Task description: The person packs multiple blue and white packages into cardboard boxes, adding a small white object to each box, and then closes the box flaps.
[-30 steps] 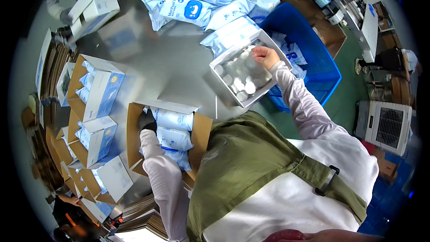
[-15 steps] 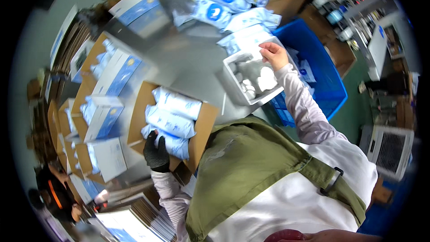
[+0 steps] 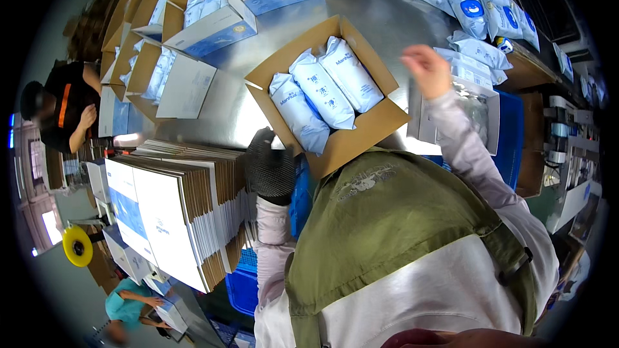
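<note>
An open brown cardboard box [image 3: 380, 122] lies on the metal table right in front of me, with three white and blue pouches [image 3: 322, 93] side by side inside. My left hand [image 3: 271, 167], in a dark glove, grips the box's near corner. Bare and blurred, my right hand [image 3: 425, 67] hangs in the air to the right of the box, above a white tray [image 3: 493, 100]; its fingers are loosely curled with nothing seen in them. My green apron hides the table's near edge.
A tall stack of flat cartons [image 3: 174, 212] stands at my left. Several open cartons with pouches [image 3: 213, 22] line the far left. Loose pouches [image 3: 471, 6] pile at the far right beside a blue bin [image 3: 516, 148]. Two other people [image 3: 64, 109] [image 3: 129, 303] work at the left.
The view has swung and the box now sits closer. My right hand has lifted out of the white tray into the air. My left hand stays at the box's near edge.
</note>
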A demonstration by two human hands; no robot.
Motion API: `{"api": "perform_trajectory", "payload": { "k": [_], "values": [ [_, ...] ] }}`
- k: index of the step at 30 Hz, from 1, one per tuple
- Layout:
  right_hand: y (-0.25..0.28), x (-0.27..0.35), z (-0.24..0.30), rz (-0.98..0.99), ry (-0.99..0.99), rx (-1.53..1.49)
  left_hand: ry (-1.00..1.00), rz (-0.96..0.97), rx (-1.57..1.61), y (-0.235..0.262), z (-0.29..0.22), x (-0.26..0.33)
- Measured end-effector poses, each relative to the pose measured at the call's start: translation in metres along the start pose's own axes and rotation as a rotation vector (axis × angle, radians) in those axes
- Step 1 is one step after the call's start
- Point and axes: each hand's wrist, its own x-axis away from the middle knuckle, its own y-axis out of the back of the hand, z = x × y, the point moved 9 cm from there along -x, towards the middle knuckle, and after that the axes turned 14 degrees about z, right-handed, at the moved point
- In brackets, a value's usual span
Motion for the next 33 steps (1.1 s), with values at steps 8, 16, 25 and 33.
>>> {"api": "perform_trajectory", "payload": {
  "k": [8, 16, 25, 33],
  "values": [
    [0.120, 0.076, -0.162, 0.131, -0.063, 0.962, -0.106, 0.242, -0.397, -0.065, -0.022, -0.018],
    [-0.116, 0.008, -0.113, 0.640, -0.538, -0.803, 0.058, 0.281, -0.559, 0.001, 0.032, -0.067],
    [-0.363, -0.043, 0.025, 0.718, -0.608, -0.821, 0.614, -0.035, -0.718, 0.165, 0.089, 0.100],
    [-0.550, -0.060, 0.067, 0.956, -0.702, -0.973, 0.421, -0.447, -0.658, 0.207, 0.021, 0.119]
  ]
}}
